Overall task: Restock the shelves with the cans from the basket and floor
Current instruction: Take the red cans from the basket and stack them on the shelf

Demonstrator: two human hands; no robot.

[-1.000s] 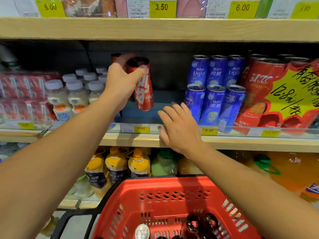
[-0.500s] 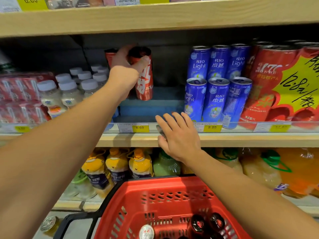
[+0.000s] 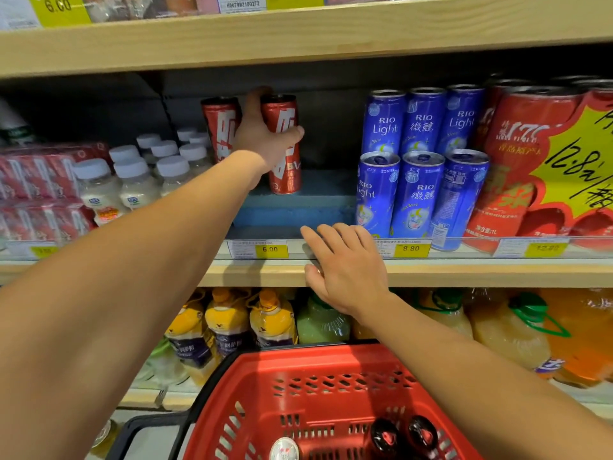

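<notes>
My left hand (image 3: 265,141) is wrapped around a tall red can (image 3: 285,161), which stands upright on a blue riser (image 3: 298,207) deep in the middle shelf. A second red can (image 3: 220,127) stands just to its left. My right hand (image 3: 345,267) lies flat with fingers spread on the shelf's front edge (image 3: 464,270), holding nothing. Below, a red basket (image 3: 318,393) holds a silver-topped can (image 3: 284,449) and two dark-topped cans (image 3: 403,433). Another can (image 3: 102,436) lies on the floor at the lower left.
Blue RIO Light cans (image 3: 418,161) fill the shelf right of the gap, with large red cans (image 3: 517,154) beyond. White-capped bottles (image 3: 139,180) and red packs (image 3: 36,194) stand left. Juice bottles (image 3: 232,323) line the lower shelf. An upper shelf board (image 3: 298,38) hangs overhead.
My left hand has carried the red can deeper into the shelf and set it upright beside the other red can. My right hand has stayed on the shelf edge.
</notes>
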